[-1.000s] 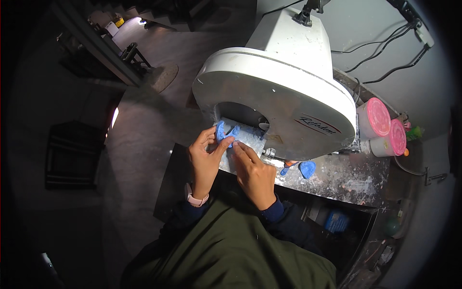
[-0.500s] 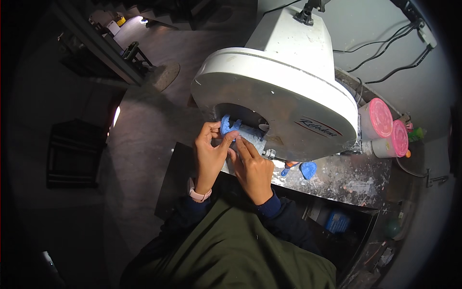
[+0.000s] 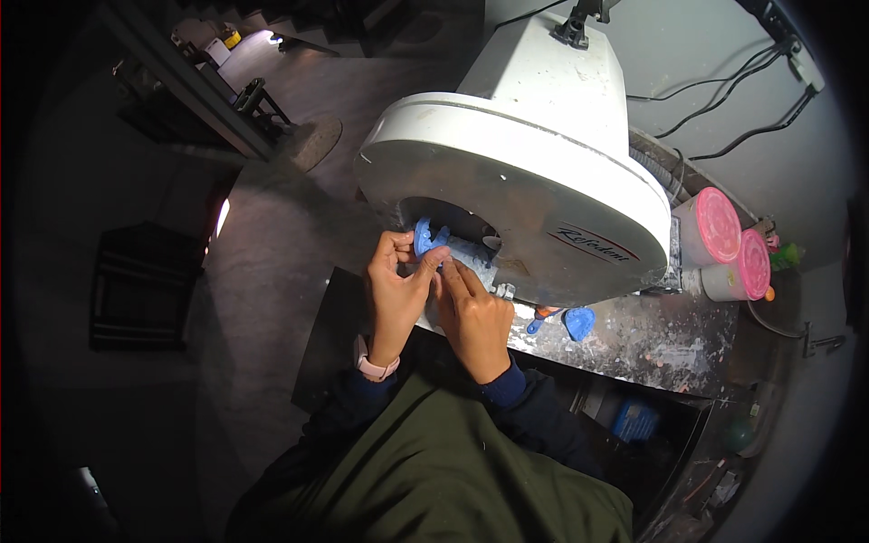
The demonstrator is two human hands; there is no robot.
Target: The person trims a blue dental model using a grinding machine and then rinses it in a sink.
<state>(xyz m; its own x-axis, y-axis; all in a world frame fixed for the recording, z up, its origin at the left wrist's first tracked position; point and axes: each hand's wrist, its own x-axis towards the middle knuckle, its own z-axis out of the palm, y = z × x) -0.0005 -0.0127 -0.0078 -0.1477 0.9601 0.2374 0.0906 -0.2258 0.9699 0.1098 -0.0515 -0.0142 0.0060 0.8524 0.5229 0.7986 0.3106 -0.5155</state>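
Observation:
A blue dental cast (image 3: pixel 423 237) with tooth shapes along its edge is pinched between the thumb and fingers of my left hand (image 3: pixel 395 294). It sits at the opening of a white dental model trimmer (image 3: pixel 507 190), over the speckled grey-white work table (image 3: pixel 473 254). Close beside it, my right hand (image 3: pixel 480 321) has its fingers drawn together, tips meeting my left thumb. What lies between those right fingertips is hidden. A second blue cast piece (image 3: pixel 579 323) rests on the bench, right of my right hand.
Beside that piece lies a small blue-and-orange item (image 3: pixel 540 319). The stained bench (image 3: pixel 661 348) runs under the trimmer. Two tubs with pink lids (image 3: pixel 716 223) stand at the right, near black cables (image 3: pixel 747 145) on the wall. A blue box (image 3: pixel 634 419) sits below the bench top.
The view has shifted very slightly. Both hands stay at the trimmer's opening with the blue cast, its angle hardly altered.

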